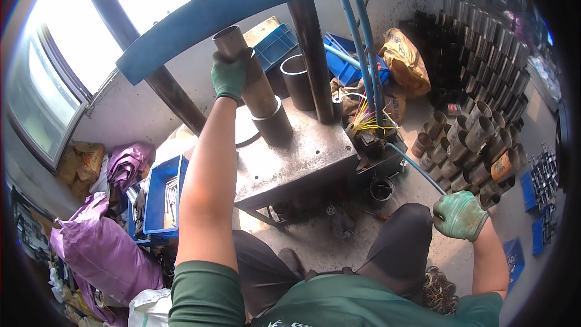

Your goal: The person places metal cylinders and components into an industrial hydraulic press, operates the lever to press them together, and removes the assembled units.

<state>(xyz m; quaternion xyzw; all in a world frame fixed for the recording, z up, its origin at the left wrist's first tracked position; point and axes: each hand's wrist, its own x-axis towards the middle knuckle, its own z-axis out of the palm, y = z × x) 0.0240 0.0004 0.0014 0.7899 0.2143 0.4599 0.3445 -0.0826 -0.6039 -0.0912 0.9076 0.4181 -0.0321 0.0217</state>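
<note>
My left hand (229, 75), in a green glove, is wrapped around a metal tube (231, 42) under the blue crossbeam (224, 12) of a press. Beneath and beside that hand, a brownish metal cylinder (259, 94) stands in a wider dark one (273, 126) on the steel press table (296, 160). Whether the tube rests on the cylinder is hard to see. Low at the right, my gloved right hand (461, 215) is closed around the end of a thin blue lever (414, 168), which runs to a mechanism with colored wires (372, 122) at the table's right side.
A dark hollow cylinder (295, 82) stands behind the stack, near a press column (313, 60). Metal tubes (478, 130) crowd the floor at right. At left are a blue crate (163, 197) and a purple sack (106, 254). Blue hoses (363, 36) hang near the table.
</note>
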